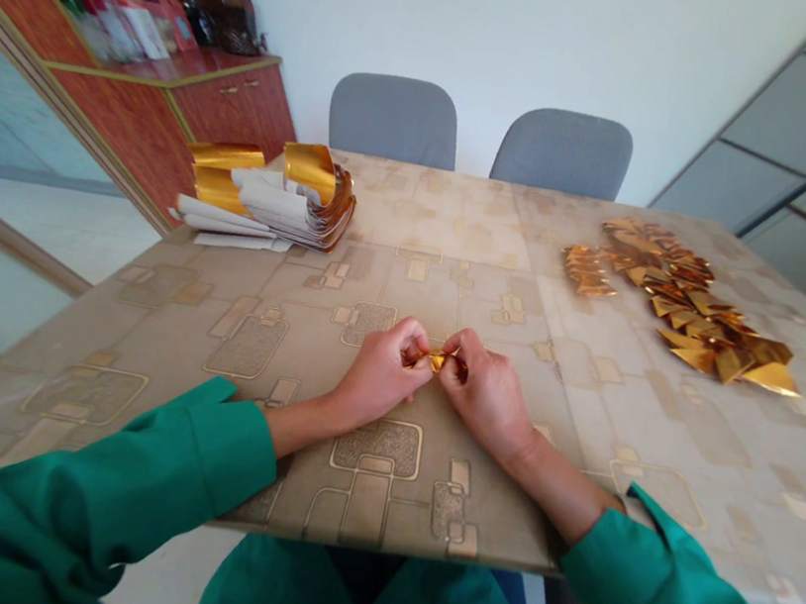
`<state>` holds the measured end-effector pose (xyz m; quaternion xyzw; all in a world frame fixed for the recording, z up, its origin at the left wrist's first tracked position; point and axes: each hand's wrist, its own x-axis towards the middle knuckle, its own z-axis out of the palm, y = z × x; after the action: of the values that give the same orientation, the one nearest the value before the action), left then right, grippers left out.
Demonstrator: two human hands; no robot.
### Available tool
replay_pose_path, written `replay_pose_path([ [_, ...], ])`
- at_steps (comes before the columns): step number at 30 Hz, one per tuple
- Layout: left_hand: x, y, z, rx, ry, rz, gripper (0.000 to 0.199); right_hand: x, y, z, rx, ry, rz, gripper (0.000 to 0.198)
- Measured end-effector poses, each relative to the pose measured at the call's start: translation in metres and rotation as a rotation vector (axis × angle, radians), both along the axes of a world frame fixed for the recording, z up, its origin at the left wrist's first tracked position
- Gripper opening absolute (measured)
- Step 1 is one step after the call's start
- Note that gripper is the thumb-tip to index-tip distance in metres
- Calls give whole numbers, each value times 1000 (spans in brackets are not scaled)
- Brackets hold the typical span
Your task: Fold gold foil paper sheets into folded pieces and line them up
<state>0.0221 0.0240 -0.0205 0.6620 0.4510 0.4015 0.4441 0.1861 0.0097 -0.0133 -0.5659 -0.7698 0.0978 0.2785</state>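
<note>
A small piece of gold foil [438, 362] is held between two hands, over the middle of the near half of the table [456, 295]. Its left end is pinched by the left hand [389, 360], between thumb and forefinger, with the other fingers curled in. Its right end is gripped the same way by the right hand [486, 391], which is likewise nearly closed. Only a short bright stretch of the foil is left uncovered between the fingertips; the rest is hidden by the fingers, so its full shape cannot be told. Whether the tabletop is touched by the foil cannot be made out either.

Both forearms are covered by green sleeves [225, 447], and the wrists are left bare.

At the far left of the table, a stack [310, 214] of sheets is seen, bent over, with gold and whitish faces shown. At the far right, folded gold pieces are gathered in a long pile [703, 304], and a smaller cluster [587, 271] is set just beside it. Two grey chairs [394, 121] are placed along the far edge. At the left, bottles and a jar [226, 7] are kept on a reddish cabinet [240, 104].
</note>
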Motion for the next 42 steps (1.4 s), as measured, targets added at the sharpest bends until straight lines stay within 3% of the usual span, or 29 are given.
replay_pose_path([
  [22, -3, 0, 8, 43, 168, -8, 13, 1, -5, 2, 46, -76, -22, 17],
  [42, -3, 1, 1, 32, 143, 2, 10, -4, 1, 5, -92, -263, -89, 20],
])
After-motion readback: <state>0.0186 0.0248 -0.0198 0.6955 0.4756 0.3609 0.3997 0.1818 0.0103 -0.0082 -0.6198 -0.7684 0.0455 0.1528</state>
